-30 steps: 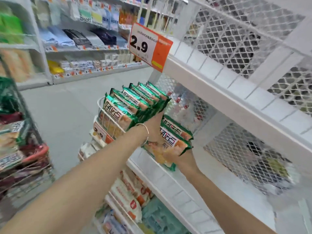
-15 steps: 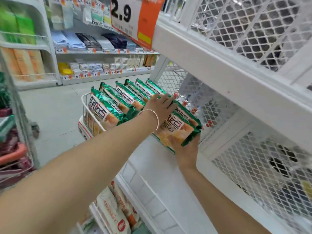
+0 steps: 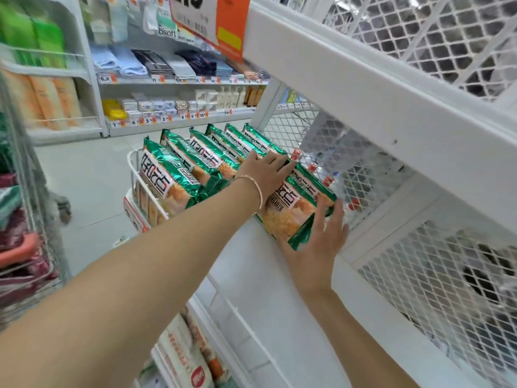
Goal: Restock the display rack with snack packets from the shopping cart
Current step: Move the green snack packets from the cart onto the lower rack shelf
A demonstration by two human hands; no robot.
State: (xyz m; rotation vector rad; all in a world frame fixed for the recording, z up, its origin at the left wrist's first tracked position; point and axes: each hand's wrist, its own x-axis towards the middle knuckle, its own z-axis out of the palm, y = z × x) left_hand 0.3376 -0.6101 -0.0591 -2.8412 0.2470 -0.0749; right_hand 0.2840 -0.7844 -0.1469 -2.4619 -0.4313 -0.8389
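Snack packet: a green foil packet (image 3: 296, 208) with an orange snack picture lies tilted on the white shelf (image 3: 268, 270) of the display rack, at the near end of a leaning row of matching packets (image 3: 195, 166).
Right hand: the right hand (image 3: 319, 242) cups the packet's lower near end from below, fingers (image 3: 337, 217) spread open and curled up around its edge beside the mesh back panel (image 3: 361, 163).
Left hand: the left hand (image 3: 265, 172), a thin bangle (image 3: 256, 186) on its wrist, lies flat and open across the packet's upper end, touching the row's nearest packets.
Shopping cart: its wire side (image 3: 25, 208) shows at the left edge, well apart from both hands.
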